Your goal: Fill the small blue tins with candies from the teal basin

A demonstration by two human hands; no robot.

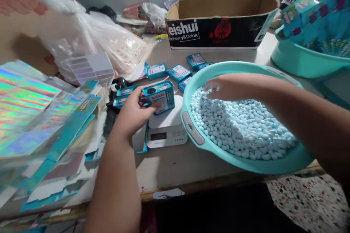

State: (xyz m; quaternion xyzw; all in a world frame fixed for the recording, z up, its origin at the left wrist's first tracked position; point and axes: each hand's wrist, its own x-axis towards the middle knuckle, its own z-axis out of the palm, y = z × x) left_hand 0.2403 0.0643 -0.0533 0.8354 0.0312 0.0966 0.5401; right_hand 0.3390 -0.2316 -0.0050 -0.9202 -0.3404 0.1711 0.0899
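Note:
My left hand (133, 111) grips a small teal box (160, 97) with a round hole in its top, holding it over a white digital scale (167, 127). My right hand (222, 86) reaches into a teal basin (191, 131) full of small pale blue candies (240, 127); its fingers are curled down onto the pile, and what they hold is hidden. Several more small teal boxes (179, 72) lie on the table behind the scale.
A black and brown cardboard tray (218, 32) stands at the back. A second teal basin (300, 58) with blue packets sits far right. Holographic flat cartons (32, 109) pile at left, beside a clear plastic bag (109, 43) and a clear tray (91, 67).

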